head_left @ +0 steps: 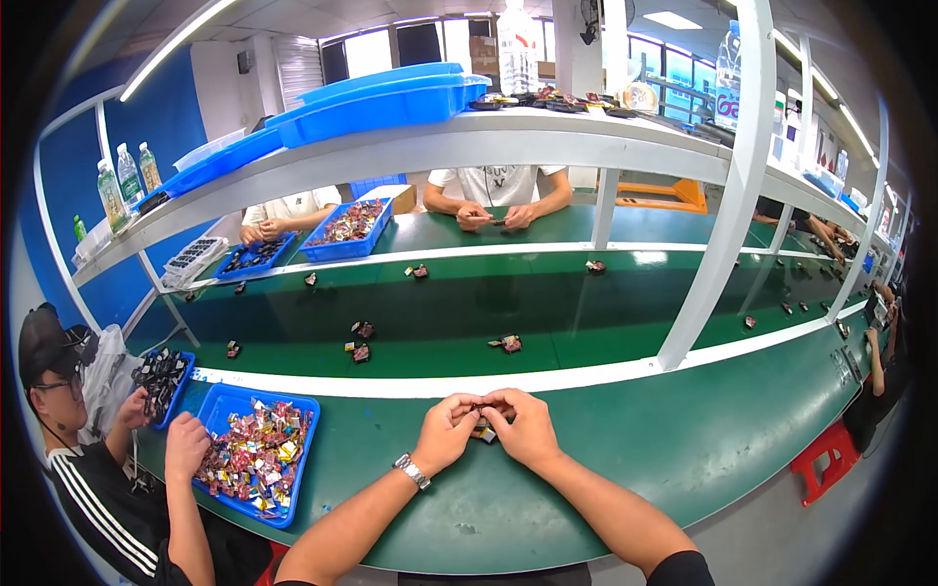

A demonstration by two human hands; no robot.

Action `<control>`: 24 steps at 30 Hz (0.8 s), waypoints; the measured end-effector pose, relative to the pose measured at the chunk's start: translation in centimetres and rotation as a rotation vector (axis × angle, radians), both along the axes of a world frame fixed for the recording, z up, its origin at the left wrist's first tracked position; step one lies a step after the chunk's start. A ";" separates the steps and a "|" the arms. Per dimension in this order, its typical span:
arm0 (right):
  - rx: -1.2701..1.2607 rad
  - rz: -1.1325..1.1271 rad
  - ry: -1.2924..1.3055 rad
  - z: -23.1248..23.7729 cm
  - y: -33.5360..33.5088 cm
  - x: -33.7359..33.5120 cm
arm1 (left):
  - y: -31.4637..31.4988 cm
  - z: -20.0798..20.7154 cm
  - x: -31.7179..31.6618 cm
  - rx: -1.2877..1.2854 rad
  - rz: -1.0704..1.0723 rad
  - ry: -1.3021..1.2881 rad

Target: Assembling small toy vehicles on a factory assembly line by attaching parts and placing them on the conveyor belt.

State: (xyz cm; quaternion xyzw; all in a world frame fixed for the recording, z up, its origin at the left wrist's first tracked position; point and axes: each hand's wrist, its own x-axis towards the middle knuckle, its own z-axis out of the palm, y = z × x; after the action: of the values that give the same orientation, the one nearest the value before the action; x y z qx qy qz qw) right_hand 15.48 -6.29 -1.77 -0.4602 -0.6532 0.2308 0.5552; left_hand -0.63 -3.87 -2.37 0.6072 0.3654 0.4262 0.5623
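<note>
Above the green worktop (pixel 674 439), my left hand (pixel 446 430) and my right hand (pixel 526 426) meet with thumbs and fingertips together. Between them they pinch a small electronic part (pixel 484 432), dark with a white and yellowish piece showing below the thumbs. Most of it is hidden by my fingers, so its exact kind does not show. A metal watch (pixel 411 471) is on my left wrist. To the left lies a blue tray (pixel 311 430) heaped with small red, yellow and white electronic pieces.
A co-worker's hand (pixel 187 444) reaches over the tray's left edge, near a blue bin of black parts (pixel 164 379). A dark green conveyor belt (pixel 440 317) with scattered parts runs beyond a white rail (pixel 576 381). A white post (pixel 718 195) and shelf stand over it. Others work opposite.
</note>
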 end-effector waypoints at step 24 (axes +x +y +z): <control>0.134 -0.035 -0.062 0.5 -0.7 -0.8 | -0.2 -0.4 0.0 0.150 0.100 0.095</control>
State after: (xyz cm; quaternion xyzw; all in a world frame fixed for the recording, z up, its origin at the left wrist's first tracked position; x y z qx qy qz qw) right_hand 14.72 -6.99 -1.31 -0.4403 -0.6759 0.1623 0.5683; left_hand -0.67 -4.07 -2.80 0.6483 0.3884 0.4505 0.4753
